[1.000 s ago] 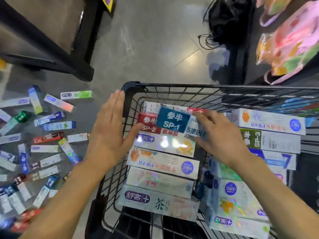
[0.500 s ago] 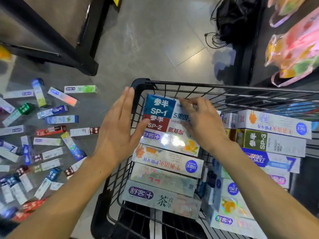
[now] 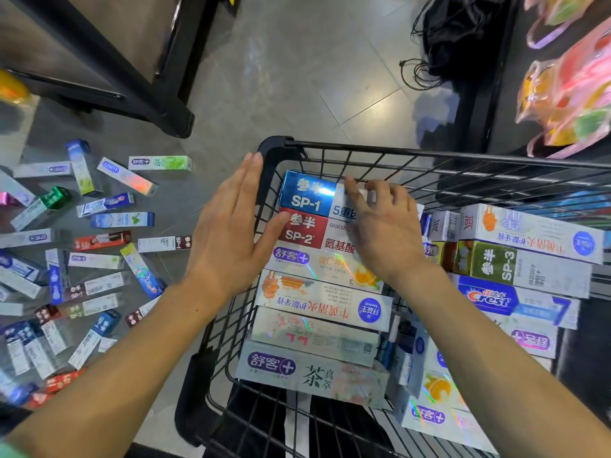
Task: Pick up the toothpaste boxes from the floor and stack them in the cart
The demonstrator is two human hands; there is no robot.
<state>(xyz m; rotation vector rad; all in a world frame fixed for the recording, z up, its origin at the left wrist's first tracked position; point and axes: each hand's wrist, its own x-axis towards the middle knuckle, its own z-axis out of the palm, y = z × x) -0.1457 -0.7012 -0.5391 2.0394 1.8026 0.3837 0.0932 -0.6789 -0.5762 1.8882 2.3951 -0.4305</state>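
A black wire cart [image 3: 363, 150] holds two rows of stacked toothpaste boxes. The blue SP-1 box [image 3: 305, 193] lies at the far end of the left row, just behind the red SP-2 box [image 3: 299, 230]. My right hand [image 3: 383, 226] rests flat on the right part of both boxes, fingers spread toward the cart's far wall. My left hand [image 3: 228, 226] is flat and open against the outside of the cart's left wall, thumb poking through toward the SP-2 box. Several more toothpaste boxes [image 3: 109, 223] lie scattered on the grey floor to the left.
A black shelf base [image 3: 142, 94] stands on the floor at the upper left. A black bag with cords [image 3: 453, 38] sits beyond the cart. Colourful packets [image 3: 568, 87] hang on a dark rack at the upper right. Grey tiled floor [image 3: 297, 77] stretches ahead of the cart.
The blue SP-1 box went from lying askew on top of the row to sitting at its far end. My right hand slid with it toward the far left; my left hand stayed against the cart wall.
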